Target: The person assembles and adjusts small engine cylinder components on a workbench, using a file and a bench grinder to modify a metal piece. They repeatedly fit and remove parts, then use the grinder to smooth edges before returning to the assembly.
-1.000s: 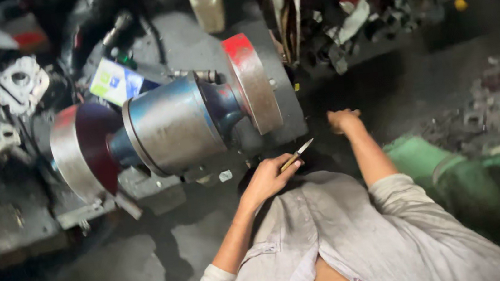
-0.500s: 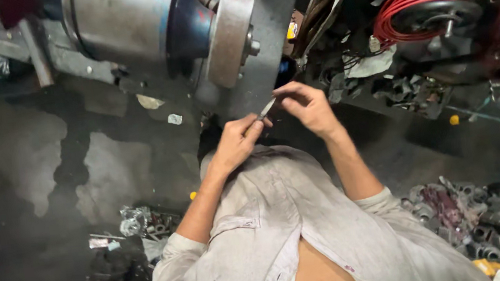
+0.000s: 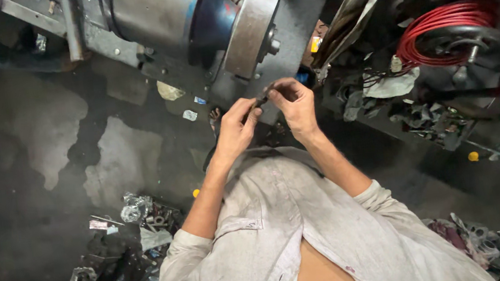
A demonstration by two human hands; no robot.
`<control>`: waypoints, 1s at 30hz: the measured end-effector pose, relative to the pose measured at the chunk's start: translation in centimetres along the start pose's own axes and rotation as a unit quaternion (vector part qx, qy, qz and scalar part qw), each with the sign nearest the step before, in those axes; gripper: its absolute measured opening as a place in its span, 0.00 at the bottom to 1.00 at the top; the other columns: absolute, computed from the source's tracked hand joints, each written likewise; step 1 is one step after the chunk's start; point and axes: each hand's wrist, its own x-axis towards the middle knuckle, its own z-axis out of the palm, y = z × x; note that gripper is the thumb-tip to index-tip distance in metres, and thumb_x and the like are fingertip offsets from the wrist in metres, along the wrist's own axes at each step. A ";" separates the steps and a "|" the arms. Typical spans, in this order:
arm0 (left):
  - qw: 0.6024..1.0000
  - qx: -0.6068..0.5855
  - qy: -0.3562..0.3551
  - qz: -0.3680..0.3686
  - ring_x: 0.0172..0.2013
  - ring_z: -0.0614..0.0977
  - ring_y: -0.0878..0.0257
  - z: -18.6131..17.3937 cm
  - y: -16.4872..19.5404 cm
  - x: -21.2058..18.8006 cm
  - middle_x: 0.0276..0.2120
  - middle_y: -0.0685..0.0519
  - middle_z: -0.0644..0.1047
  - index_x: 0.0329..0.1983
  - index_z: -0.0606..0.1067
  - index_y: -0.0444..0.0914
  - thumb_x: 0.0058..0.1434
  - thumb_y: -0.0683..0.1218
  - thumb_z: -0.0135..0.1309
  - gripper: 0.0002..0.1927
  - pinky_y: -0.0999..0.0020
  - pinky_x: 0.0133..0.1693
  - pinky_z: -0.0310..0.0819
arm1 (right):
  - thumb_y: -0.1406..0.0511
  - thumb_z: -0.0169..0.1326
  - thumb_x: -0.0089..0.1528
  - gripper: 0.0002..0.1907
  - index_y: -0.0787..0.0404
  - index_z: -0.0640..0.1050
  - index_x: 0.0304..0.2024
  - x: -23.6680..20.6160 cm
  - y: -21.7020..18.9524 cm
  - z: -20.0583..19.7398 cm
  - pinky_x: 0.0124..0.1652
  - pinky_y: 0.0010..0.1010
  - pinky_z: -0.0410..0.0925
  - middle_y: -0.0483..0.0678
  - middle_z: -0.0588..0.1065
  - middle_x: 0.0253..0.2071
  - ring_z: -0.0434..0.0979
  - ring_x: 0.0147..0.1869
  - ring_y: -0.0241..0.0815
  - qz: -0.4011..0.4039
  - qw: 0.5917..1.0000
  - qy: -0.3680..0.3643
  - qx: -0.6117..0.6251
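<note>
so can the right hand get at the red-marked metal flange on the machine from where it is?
Probably yes. The right hand sits just below the flange, nothing between them, but both it and the left hand pinch a small dark part.

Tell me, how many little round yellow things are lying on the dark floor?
2: one small round yellow thing beside the left elbow, another small yellow ball-like piece at far right near the machine parts. More may hide among the clutter.
</note>
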 end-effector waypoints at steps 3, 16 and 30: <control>0.997 -0.063 -0.012 -0.046 0.33 0.74 0.66 0.1 -1.8 0.7 0.34 0.51 0.75 0.51 0.77 0.31 0.73 0.42 0.54 0.09 0.71 0.36 0.70 | 0.72 0.60 0.66 0.05 0.67 0.79 0.43 0.4 -0.6 1.0 0.51 0.24 0.69 0.44 0.76 0.46 0.75 0.49 0.32 -0.089 0.992 -0.013 -0.089; 0.986 -0.136 -0.076 -0.058 0.31 0.76 0.71 -0.4 -5.0 2.7 0.31 0.55 0.78 0.46 0.76 0.33 0.73 0.44 0.52 0.09 0.73 0.35 0.73 | 0.74 0.59 0.66 0.03 0.70 0.78 0.41 1.6 0.0 3.2 0.50 0.24 0.68 0.45 0.74 0.43 0.73 0.47 0.32 -0.129 0.983 0.048 -0.122; 0.985 -0.112 -0.109 -0.067 0.35 0.82 0.70 -1.4 -3.9 3.8 0.36 0.53 0.82 0.52 0.77 0.34 0.70 0.45 0.55 0.12 0.73 0.38 0.78 | 0.76 0.59 0.65 0.03 0.72 0.79 0.42 1.8 -0.7 3.4 0.50 0.24 0.68 0.47 0.75 0.43 0.73 0.48 0.34 -0.144 0.978 0.064 -0.140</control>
